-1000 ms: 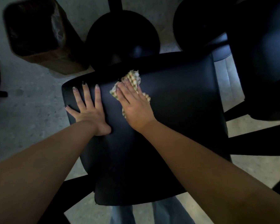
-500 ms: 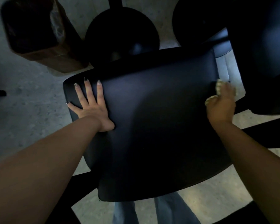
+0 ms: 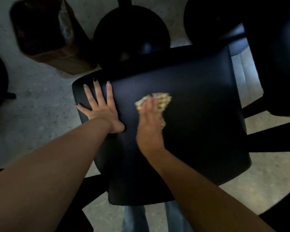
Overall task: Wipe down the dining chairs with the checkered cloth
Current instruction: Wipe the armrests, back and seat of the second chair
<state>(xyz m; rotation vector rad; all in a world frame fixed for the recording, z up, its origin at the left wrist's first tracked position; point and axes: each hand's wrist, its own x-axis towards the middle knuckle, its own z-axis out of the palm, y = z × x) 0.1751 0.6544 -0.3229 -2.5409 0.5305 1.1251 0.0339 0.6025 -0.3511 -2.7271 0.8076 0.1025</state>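
Note:
A dark padded chair seat fills the middle of the head view. My left hand lies flat on its left part, fingers spread and straight. My right hand presses the yellow checkered cloth onto the seat near its middle, fingers laid straight over it. The cloth is blurred and mostly covered by the hand; its edges stick out past the fingertips and along the right side.
A brown bin with a plastic liner stands on the floor at the upper left. A round black table base sits behind the chair. Another dark chair stands at the right. Pale stone floor surrounds them.
My right hand has swept the cloth from the seat's right edge back toward the middle, after going right from the left part. My left hand has stayed flat in place.

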